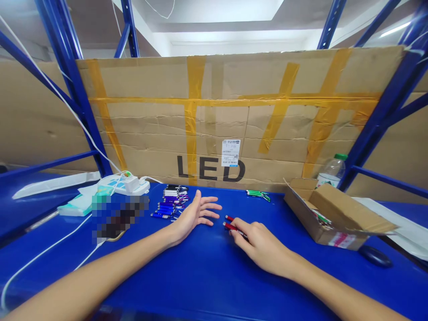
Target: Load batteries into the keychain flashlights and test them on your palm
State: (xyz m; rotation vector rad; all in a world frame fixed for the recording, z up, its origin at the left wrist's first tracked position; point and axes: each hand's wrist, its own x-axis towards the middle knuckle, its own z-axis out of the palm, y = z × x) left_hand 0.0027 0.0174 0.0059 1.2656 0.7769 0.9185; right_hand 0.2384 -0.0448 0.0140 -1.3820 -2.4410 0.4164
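My left hand [197, 215] is held over the blue table with its fingers spread and nothing in it. Just left of it lie several pens in a column: blue pens [161, 216], purple pens [172, 200], white pens [174, 193] and black pens [175, 187]. My right hand [256, 243] has its fingers closed on red pens [230, 226], whose ends stick out to the left under the fingertips. Farther back, beyond the right hand, some green pens [257, 194] rest near the cardboard wall.
An open cardboard box [310, 223] with pens inside stands at the right, with a plastic bottle [332, 171] behind it and a dark mouse [375, 257] beside it. A power strip [125, 183], white cables and tissue pack [75, 205] are left. Cardboard [154, 138] closes the back.
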